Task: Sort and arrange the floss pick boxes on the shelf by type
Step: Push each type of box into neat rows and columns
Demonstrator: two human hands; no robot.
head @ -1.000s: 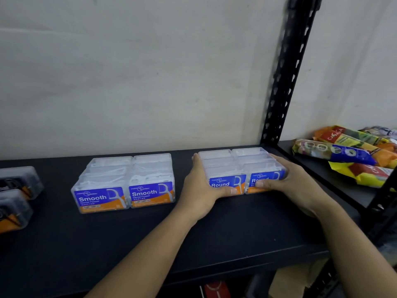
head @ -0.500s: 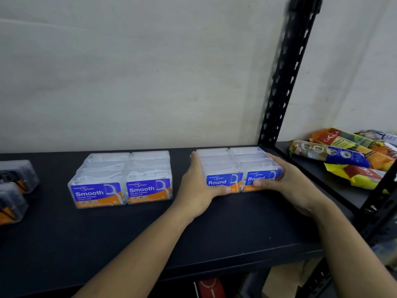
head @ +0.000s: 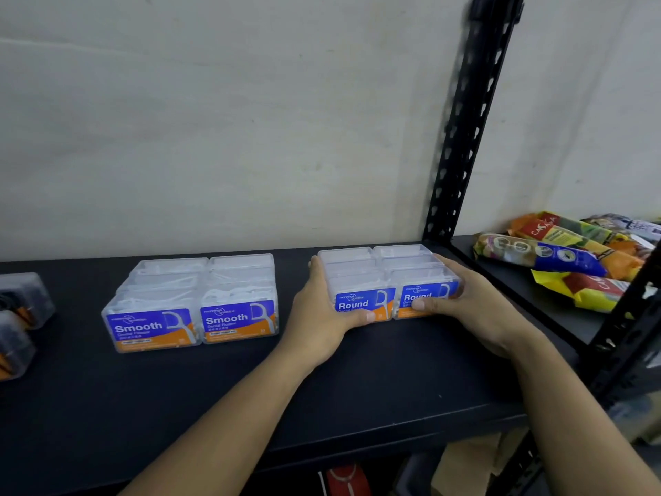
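Now both hands clasp the block of clear plastic "Round" floss pick boxes (head: 379, 270), blue-and-orange labelled, standing on the black metal shelf (head: 89, 406). The left hand (head: 322, 316) lies along the block's left side, thumb across a front label. The right hand (head: 475, 309) cups its right side, thumb on the other front label. Left of the left hand, apart from it, sits a like block of clear "Smooth" boxes (head: 193, 298). Beyond the right hand, past a black perforated upright (head: 465, 137), lie colourful snack packets (head: 558, 255).

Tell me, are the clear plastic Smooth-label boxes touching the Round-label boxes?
No, bare black shelf and the left hand separate the clear plastic Smooth-label boxes from the clear plastic Round-label boxes.
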